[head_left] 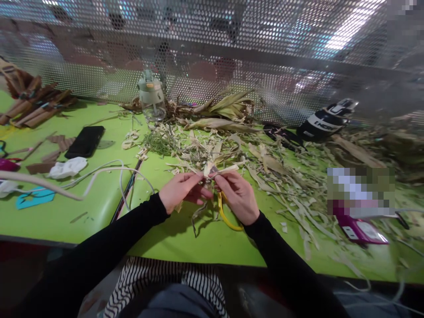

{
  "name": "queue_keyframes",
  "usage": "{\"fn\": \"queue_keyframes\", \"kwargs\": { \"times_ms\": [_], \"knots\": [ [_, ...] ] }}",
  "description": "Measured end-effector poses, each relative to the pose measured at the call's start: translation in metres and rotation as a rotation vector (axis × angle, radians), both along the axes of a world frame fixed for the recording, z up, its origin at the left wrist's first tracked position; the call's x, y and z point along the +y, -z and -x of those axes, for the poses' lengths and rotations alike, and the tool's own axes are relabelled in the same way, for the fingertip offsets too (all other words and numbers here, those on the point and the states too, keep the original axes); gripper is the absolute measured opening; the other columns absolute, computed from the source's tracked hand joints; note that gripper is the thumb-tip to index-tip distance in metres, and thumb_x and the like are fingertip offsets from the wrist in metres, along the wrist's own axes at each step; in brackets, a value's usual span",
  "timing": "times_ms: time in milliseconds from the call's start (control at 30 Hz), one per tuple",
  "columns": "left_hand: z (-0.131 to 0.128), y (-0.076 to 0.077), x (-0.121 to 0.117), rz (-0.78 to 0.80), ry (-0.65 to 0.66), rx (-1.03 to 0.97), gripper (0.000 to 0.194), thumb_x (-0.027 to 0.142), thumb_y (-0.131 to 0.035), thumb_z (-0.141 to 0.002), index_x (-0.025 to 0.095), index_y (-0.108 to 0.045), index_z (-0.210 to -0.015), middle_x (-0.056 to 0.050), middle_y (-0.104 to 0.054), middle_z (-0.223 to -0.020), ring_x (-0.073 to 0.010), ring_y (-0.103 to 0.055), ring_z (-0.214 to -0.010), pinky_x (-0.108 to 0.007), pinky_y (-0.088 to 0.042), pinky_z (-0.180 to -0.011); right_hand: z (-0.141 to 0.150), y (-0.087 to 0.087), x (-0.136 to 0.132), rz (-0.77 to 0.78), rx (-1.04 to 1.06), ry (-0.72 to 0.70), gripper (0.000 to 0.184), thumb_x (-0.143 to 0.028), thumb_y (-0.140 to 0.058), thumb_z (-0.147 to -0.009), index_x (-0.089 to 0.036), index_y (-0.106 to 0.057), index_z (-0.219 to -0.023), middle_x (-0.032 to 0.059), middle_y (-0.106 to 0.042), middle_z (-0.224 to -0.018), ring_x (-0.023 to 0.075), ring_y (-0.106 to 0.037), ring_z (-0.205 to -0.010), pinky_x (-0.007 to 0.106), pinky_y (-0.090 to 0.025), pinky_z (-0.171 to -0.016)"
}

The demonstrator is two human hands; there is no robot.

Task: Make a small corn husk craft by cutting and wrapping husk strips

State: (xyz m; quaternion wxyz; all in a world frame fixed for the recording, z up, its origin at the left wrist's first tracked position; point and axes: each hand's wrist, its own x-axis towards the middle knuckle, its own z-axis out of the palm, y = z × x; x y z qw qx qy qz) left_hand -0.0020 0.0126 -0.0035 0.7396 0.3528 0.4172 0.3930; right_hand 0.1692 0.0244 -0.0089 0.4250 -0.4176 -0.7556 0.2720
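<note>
Both my hands meet over the green table, fingertips pinched on a small bundle of dried corn husk (209, 168). My left hand (184, 190) grips it from the left with thumb and fingers. From the other side my right hand (237, 194) pinches the husk between thumb and forefinger. A yellow scissor handle (225, 217) shows just beneath my right hand; whether the hand holds it I cannot tell. A dark, twisted strip of husk (198, 218) hangs below the bundle. Torn husk scraps (198, 145) lie just beyond my fingers.
Larger husks (228, 108) lie at the back by a clear bottle (151, 97) and a perforated metal screen (198, 57). A black bottle (326, 119) leans at right, above a magenta package (359, 227). At left are a black phone (85, 141), a white cable (96, 176) and brown bundles (33, 104).
</note>
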Motion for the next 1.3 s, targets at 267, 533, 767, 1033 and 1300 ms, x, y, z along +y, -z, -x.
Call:
{"fn": "queue_keyframes", "kwargs": {
  "times_ms": [267,533,767,1033,1300],
  "knots": [
    [0.001,-0.001,0.003,-0.070,-0.173,-0.120,0.020,0.023,-0.070,-0.072,0.014,-0.059,-0.087,-0.002,-0.068,-0.071,-0.0093,-0.064,-0.062,-0.022,-0.053,-0.062,0.010,-0.001,-0.006,0.050,-0.072,-0.028,0.024,-0.030,-0.059,-0.084,-0.020,-0.051,-0.104,0.0058,-0.062,-0.097,0.0184,-0.062,-0.083,0.037,-0.054,-0.071],
    [0.002,-0.006,0.003,-0.123,-0.105,-0.050,0.021,0.021,-0.070,-0.068,0.013,-0.058,-0.083,0.002,-0.063,-0.061,-0.0080,-0.057,-0.055,-0.020,-0.045,-0.058,0.008,-0.001,-0.008,0.144,-0.065,-0.126,0.017,-0.029,-0.056,-0.086,-0.021,-0.047,-0.099,0.0042,-0.062,-0.090,0.0174,-0.062,-0.083,0.036,-0.053,-0.074],
    [0.003,-0.004,0.003,-0.218,-0.113,0.080,0.026,0.018,-0.071,-0.066,0.013,-0.060,-0.088,0.003,-0.061,-0.059,-0.0064,-0.053,-0.053,-0.019,-0.041,-0.056,0.002,-0.009,-0.008,0.063,-0.156,-0.068,0.011,-0.030,-0.052,-0.089,-0.021,-0.057,-0.090,0.0016,-0.063,-0.079,0.0143,-0.059,-0.068,0.027,-0.047,-0.059],
    [-0.002,0.013,0.007,-0.263,-0.069,0.076,0.030,0.030,-0.073,-0.067,0.012,-0.060,-0.086,0.000,-0.065,-0.065,-0.0090,-0.058,-0.058,-0.021,-0.045,-0.060,0.006,-0.007,-0.010,-0.263,-0.261,-0.068,0.012,-0.020,-0.052,-0.088,-0.019,-0.057,-0.078,0.0008,-0.061,-0.070,0.0129,-0.055,-0.063,0.025,-0.043,-0.058],
    [0.003,0.007,0.008,-0.095,-0.126,-0.080,0.034,0.031,-0.075,-0.065,0.015,-0.053,-0.084,0.009,-0.049,-0.050,-0.0047,-0.050,-0.049,-0.020,-0.047,-0.060,0.006,-0.004,-0.007,-0.667,-0.577,-0.085,0.016,-0.018,-0.053,-0.087,-0.018,-0.058,-0.102,0.0046,-0.068,-0.088,0.0168,-0.058,-0.074,0.030,-0.042,-0.064]
  ]
}}
